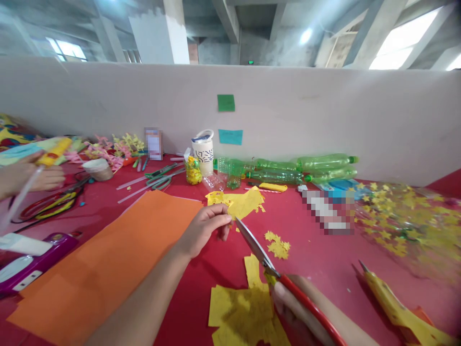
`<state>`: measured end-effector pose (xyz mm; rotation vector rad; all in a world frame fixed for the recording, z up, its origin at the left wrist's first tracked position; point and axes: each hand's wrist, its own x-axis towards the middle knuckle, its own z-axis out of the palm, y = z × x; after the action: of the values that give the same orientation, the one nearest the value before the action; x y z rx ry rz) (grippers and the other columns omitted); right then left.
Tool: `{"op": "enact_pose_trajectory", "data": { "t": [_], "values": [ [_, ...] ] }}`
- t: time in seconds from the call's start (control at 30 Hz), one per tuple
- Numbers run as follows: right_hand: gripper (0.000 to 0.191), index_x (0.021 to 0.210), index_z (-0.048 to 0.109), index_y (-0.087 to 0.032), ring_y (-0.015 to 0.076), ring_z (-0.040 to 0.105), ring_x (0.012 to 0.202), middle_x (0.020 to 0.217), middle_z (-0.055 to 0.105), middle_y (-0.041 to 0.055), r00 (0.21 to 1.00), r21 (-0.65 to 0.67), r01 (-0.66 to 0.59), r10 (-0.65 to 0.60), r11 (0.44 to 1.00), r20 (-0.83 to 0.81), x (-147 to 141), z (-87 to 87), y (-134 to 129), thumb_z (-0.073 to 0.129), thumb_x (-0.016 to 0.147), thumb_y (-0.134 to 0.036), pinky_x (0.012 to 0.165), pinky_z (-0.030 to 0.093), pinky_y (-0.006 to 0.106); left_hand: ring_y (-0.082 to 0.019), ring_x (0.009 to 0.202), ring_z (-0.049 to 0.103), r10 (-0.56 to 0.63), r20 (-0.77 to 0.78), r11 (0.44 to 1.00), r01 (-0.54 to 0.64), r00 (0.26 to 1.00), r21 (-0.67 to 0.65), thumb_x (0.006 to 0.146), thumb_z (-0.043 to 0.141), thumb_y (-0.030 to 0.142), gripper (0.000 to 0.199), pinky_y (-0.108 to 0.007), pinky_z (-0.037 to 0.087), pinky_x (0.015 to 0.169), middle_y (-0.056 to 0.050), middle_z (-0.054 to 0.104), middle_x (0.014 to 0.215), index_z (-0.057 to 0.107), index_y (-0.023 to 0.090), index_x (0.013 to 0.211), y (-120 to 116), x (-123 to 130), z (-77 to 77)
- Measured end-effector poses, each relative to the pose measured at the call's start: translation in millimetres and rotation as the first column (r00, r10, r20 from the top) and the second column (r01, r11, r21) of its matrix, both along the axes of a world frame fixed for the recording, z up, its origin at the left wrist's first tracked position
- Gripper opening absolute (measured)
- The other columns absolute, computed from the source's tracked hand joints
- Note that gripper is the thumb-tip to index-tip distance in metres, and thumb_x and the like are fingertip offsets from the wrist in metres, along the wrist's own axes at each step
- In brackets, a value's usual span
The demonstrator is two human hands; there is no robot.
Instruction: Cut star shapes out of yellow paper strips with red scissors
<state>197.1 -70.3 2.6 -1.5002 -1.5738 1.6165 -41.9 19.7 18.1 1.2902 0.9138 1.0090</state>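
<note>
My right hand point(293, 300) is closed round a pair of scissors point(255, 242) with red handles. Their blades point up and left, the tips close to my left fingertips. My left hand point(207, 227) is pinched above the red table; whatever is between its fingertips is too small to make out. Behind it lies a cut-up sheet of yellow paper point(247, 203). A small pile of yellow paper stars point(278, 246) rests to the right of the blades. Below the scissors are yellow paper pieces point(234, 307), partly under my right hand.
Orange sheets point(144, 250) cover the left. Green plastic bottles point(324, 162) lie along the white partition point(306, 105), beside a white cup point(202, 154). Yellow stars point(399, 221) spread at right, near a yellow pointed object point(392, 300). Another person's hand point(32, 175) holds a yellow tool.
</note>
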Motion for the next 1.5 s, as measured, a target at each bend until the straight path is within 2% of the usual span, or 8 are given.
{"op": "enact_pose_trajectory", "data": {
  "t": [0.17,0.33,0.47,0.57,0.67,0.93,1.13,1.5],
  "values": [
    [0.050,0.073,0.057,-0.017,0.0152,0.047,0.066,0.071,0.053,0.0015,0.996,0.033,-0.067,0.069,0.997,-0.049,0,10.6,6,0.055,0.076,-0.066,0.059,0.040,0.022,-0.010,0.048,0.049,0.007,0.000,1.000,-0.007,1.000,-0.016,0.081,0.054,0.028,0.019,-0.023,0.038,0.054,0.003,0.054,0.052,0.049,0.018,0.066,0,1,-2.0],
    [0.053,0.065,0.047,-0.018,0.0109,0.038,0.057,0.061,0.043,-0.0028,0.995,0.006,-0.102,0.102,0.995,-0.024,-5,20.5,8,0.050,0.077,-0.069,0.052,0.033,0.021,-0.009,0.047,0.050,-0.010,-0.062,1.000,0.009,0.998,-0.008,0.081,0.055,0.029,0.023,-0.023,0.037,0.053,0.003,0.055,0.051,0.049,0.018,0.062,1,-1,-1.0],
    [0.052,0.067,0.047,-0.018,0.0099,0.035,0.055,0.062,0.043,-0.0031,0.992,0.004,-0.122,0.122,0.993,-0.024,-6,24.2,9,0.052,0.077,-0.068,0.050,0.030,0.021,-0.009,0.047,0.050,-0.019,-0.106,1.000,0.019,0.994,0.006,0.082,0.055,0.029,0.024,-0.022,0.035,0.053,0.003,0.055,0.050,0.051,0.017,0.062,1,-4,0.1],
    [0.051,0.063,0.050,-0.017,0.0104,0.036,0.054,0.059,0.044,-0.0026,0.994,0.026,-0.098,0.099,0.995,-0.039,-6,23.4,9,0.056,0.075,-0.067,0.049,0.032,0.021,-0.009,0.047,0.050,-0.021,-0.112,1.000,0.022,0.993,0.006,0.082,0.055,0.029,0.024,-0.022,0.035,0.052,0.003,0.055,0.050,0.051,0.017,0.062,2,-5,-0.4],
    [0.053,0.058,0.051,-0.017,0.0107,0.036,0.052,0.055,0.042,-0.0021,0.991,0.034,-0.125,0.127,0.992,-0.052,-5,21.7,11,0.056,0.074,-0.067,0.047,0.031,0.023,-0.009,0.046,0.049,-0.022,-0.111,1.000,0.023,0.994,0.002,0.081,0.056,0.029,0.024,-0.022,0.035,0.051,0.003,0.054,0.050,0.049,0.017,0.061,2,-5,-1.1],
    [0.056,0.056,0.043,-0.019,0.0094,0.023,0.049,0.051,0.027,-0.0048,0.988,0.003,-0.148,0.148,0.989,-0.034,-6,20.3,14,0.054,0.069,-0.072,0.044,0.022,0.024,-0.009,0.046,0.049,-0.024,-0.101,1.000,0.025,0.995,0.001,0.081,0.055,0.028,0.023,-0.022,0.035,0.050,0.003,0.054,0.049,0.049,0.017,0.061,4,-4,-2.2],
    [0.058,0.057,0.040,-0.020,0.0091,0.022,0.050,0.053,0.027,-0.0048,0.986,-0.003,-0.164,0.164,0.987,-0.024,-5,16.8,14,0.051,0.069,-0.076,0.043,0.020,0.024,-0.009,0.045,0.049,-0.025,-0.090,1.000,0.025,0.996,-0.004,0.080,0.055,0.027,0.023,-0.022,0.036,0.050,0.003,0.054,0.049,0.049,0.017,0.061,5,-4,-4.4],
    [0.050,0.059,0.042,-0.019,0.0103,0.024,0.053,0.056,0.029,-0.0044,0.986,0.037,-0.169,0.169,0.985,0.002,-2,18.9,14,0.055,0.075,-0.066,0.047,0.021,0.025,-0.009,0.045,0.051,-0.025,-0.089,1.000,0.025,0.996,-0.003,0.080,0.055,0.026,0.021,-0.022,0.037,0.051,0.002,0.056,0.049,0.053,0.016,0.062,5,-4,-5.8]
  ]
}}
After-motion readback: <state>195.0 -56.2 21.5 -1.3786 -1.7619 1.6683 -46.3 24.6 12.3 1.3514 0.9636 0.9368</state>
